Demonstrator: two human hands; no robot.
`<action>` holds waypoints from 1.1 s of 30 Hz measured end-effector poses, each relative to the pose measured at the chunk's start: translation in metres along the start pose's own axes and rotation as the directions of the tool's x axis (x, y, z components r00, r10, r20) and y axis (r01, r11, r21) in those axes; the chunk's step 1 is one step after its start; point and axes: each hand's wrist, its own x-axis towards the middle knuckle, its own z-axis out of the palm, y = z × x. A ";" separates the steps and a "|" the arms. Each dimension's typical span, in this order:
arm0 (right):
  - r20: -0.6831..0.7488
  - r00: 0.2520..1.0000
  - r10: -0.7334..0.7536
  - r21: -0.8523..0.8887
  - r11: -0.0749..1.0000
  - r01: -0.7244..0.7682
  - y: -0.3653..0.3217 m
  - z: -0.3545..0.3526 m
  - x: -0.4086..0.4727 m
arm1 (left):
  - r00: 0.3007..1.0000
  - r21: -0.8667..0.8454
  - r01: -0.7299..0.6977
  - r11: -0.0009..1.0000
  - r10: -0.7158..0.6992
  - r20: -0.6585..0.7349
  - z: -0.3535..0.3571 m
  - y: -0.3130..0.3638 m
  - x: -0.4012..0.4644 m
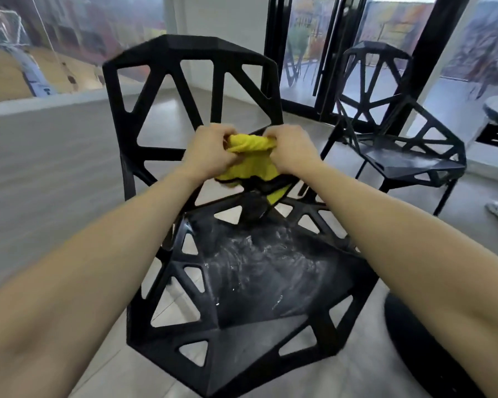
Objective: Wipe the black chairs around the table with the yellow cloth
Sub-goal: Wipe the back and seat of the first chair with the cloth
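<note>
While bunched above the black chair (242, 282), the yellow cloth (249, 156) seemingly spans both hands' closed grip.

A pale grey floor (55, 173) carries two black chairs: the near chair (242, 282) stands in the middle, the far chair (400, 156) by the glass doors. A round black base (414, 340) rests at right.

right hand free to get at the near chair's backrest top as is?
Probably not yet: the right hand and left hand both grip the yellow cloth. Nothing blocks the near chair itself.
</note>
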 end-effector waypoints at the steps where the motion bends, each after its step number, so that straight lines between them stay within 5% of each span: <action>1: -0.068 0.996 -0.064 -0.045 0.997 0.061 -0.001 -0.002 0.000 | 0.999 0.027 -0.021 0.999 0.022 -0.028 0.001 0.003 0.000; 3: -0.043 0.982 -0.182 -0.128 0.976 0.175 0.004 0.006 -0.009 | 0.998 0.122 -0.043 0.992 0.036 0.054 0.006 0.002 -0.009; 5: 0.230 0.962 -0.149 -0.174 0.966 0.192 0.013 0.020 -0.031 | 0.959 0.255 -0.080 0.964 0.004 0.284 0.011 -0.008 -0.030; 8: 0.656 0.752 0.063 -0.311 0.931 0.193 0.022 0.049 -0.065 | 0.857 0.453 -0.187 0.872 -0.081 0.509 0.011 -0.026 -0.076; 13: 0.466 0.885 0.015 -0.184 0.980 0.080 0.011 0.115 -0.062 | 0.870 0.770 -0.197 0.607 -0.254 0.423 -0.003 -0.050 -0.153; 16: 0.490 0.871 0.044 -0.126 0.992 0.021 0.018 0.163 -0.068 | 0.887 0.855 -0.274 0.440 -0.229 0.401 -0.012 -0.057 -0.173; 19: 0.504 0.860 0.086 -0.128 0.992 -0.024 0.036 0.184 -0.078 | 0.897 0.840 -0.249 0.482 -0.212 0.388 -0.010 -0.064 -0.164; 24: 0.618 0.784 -0.061 -0.053 0.992 0.118 0.059 0.144 -0.064 | 0.879 0.849 -0.253 0.463 -0.257 0.402 -0.024 -0.073 -0.156; 28: 0.581 0.808 0.101 -0.075 0.995 -0.070 0.072 0.146 -0.054 | 0.905 0.830 -0.272 0.487 -0.163 0.392 -0.031 -0.081 -0.143; 31: 0.426 0.892 0.151 -0.020 0.987 -0.157 0.055 0.167 -0.066 | 0.980 0.782 -0.180 0.596 0.042 0.193 -0.030 -0.088 -0.158; 33: 0.460 0.884 0.083 0.065 0.990 -0.126 0.037 0.162 -0.088 | 0.997 0.726 -0.050 0.686 0.075 -0.002 -0.028 -0.094 -0.176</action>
